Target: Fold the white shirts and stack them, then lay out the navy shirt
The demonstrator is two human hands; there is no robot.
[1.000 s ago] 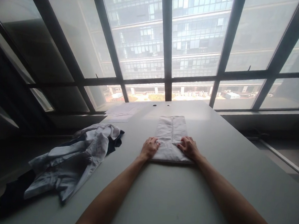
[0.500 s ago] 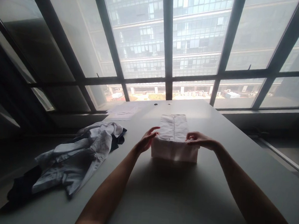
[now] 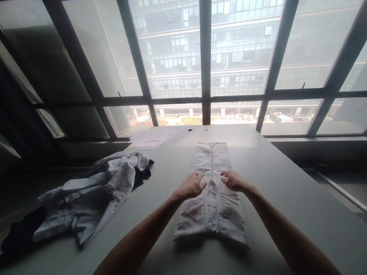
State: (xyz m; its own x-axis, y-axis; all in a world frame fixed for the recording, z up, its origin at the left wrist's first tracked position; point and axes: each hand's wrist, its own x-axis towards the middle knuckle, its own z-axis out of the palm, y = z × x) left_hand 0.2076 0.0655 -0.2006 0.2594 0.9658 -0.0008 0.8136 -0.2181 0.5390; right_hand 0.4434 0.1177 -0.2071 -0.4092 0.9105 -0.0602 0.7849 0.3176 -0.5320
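A white garment, folded into a long narrow strip with a button placket down its middle, lies flat on the grey table. My left hand rests on the strip's left half, fingers curled down onto the cloth. My right hand rests on the right half, close beside the left, fingers bent and pressing the fabric. Both hands sit about midway along the strip, either side of the placket.
A crumpled heap of white and dark clothes lies at the table's left edge. Loose papers lie at the far left corner near the window. Two small round holes mark the table's far end. Large windows stand behind.
The garment's near half, lifted upright half a second ago, now lies unfolded toward me, so the strip is longer. My hands moved from its sides to its top.
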